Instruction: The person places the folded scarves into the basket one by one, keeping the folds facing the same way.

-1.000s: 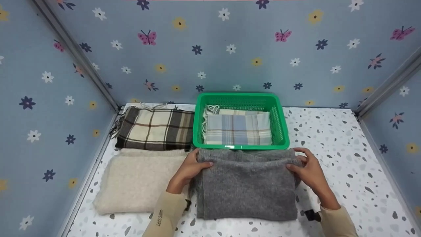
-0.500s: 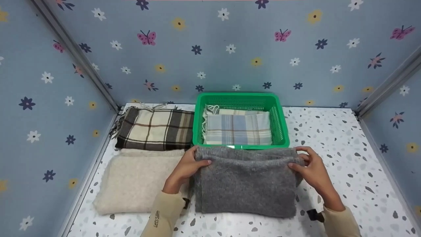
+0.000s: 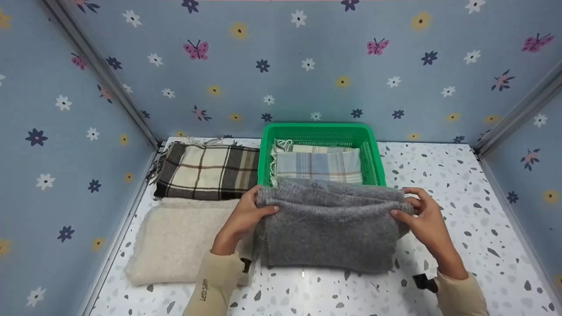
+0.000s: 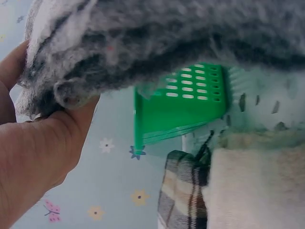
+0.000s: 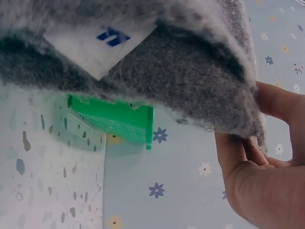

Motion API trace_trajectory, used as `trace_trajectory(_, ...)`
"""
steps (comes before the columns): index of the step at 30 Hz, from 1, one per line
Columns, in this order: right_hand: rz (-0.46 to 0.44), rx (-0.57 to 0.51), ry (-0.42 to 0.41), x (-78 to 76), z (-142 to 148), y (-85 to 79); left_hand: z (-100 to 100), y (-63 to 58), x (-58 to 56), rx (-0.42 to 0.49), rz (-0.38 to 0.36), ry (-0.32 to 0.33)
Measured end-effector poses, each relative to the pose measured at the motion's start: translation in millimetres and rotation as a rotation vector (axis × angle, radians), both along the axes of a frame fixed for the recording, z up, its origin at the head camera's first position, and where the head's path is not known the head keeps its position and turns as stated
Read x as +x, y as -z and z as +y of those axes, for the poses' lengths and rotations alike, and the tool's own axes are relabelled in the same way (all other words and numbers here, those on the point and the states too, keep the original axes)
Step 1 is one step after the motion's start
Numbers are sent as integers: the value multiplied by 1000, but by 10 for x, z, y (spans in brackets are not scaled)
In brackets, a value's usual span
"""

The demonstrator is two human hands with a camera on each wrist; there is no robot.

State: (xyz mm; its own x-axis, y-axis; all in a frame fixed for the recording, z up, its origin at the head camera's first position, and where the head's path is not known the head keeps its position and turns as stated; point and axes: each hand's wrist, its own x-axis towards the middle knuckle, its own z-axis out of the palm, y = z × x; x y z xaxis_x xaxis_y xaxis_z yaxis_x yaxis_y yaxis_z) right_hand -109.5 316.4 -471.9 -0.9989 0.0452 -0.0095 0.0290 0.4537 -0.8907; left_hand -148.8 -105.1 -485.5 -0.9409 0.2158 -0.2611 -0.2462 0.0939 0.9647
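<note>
A folded grey woolly scarf (image 3: 329,237) hangs between both hands, its upper edge overlapping the front rim of a green basket (image 3: 378,164). My left hand (image 3: 240,219) pinches its left upper corner, thumb on the near side. At the opposite corner, my right hand (image 3: 425,218) grips the cloth between thumb and fingers. In the right wrist view, a white label (image 5: 102,50) with a blue mark shows on the underside of the scarf. Inside the basket lies a folded pale blue and cream plaid scarf (image 3: 318,164) with fringe, its front part hidden by the grey scarf.
Left of the basket lies a folded black, cream and brown plaid scarf (image 3: 210,169) with fringe. In front of it is a folded cream woolly scarf (image 3: 180,245), partly under my left forearm. The speckled table (image 3: 443,188) meets flowered walls (image 3: 307,87) at the back and sides.
Both hands have lifted the grey scarf off the table and moved it toward the basket, so that it now covers the basket's front rim. My hands have spread slightly apart. The other scarves have not moved.
</note>
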Motion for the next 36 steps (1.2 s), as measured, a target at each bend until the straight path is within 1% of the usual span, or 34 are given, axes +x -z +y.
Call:
trace_trajectory(2,3,-3,10,-17,4,-35,4,-36,-18,19,7,-7)
trace_trajectory(4,7,-1,19,-37,5,-68,10,-67,-37,13,17,-22)
trace_trajectory(7,20,4,25,-71,4,-108,21,-118,-74,25,29,-31)
trace_trajectory(9,33,13,29,-91,0,-130,23,-149,-98,15,38,-38)
trace_trajectory(14,70,10,36,-146,-13,-180,23,-231,-158,12,54,-38)
trace_trajectory(20,99,21,48,-229,-5,-265,39,-336,-242,51,105,-22)
trace_trajectory(23,108,49,46,-273,-1,-313,37,-390,-284,32,125,-28)
trace_trajectory(25,118,47,45,-306,-2,-346,33,-425,-314,39,125,-28)
trace_trajectory(29,140,20,38,-372,-9,-401,23,-489,-365,21,125,-33)
trace_trajectory(32,149,3,31,-414,-8,-433,15,-517,-402,-7,124,-35)
trace_trajectory(36,151,8,35,-462,-3,-470,7,-562,-448,-51,110,-37)
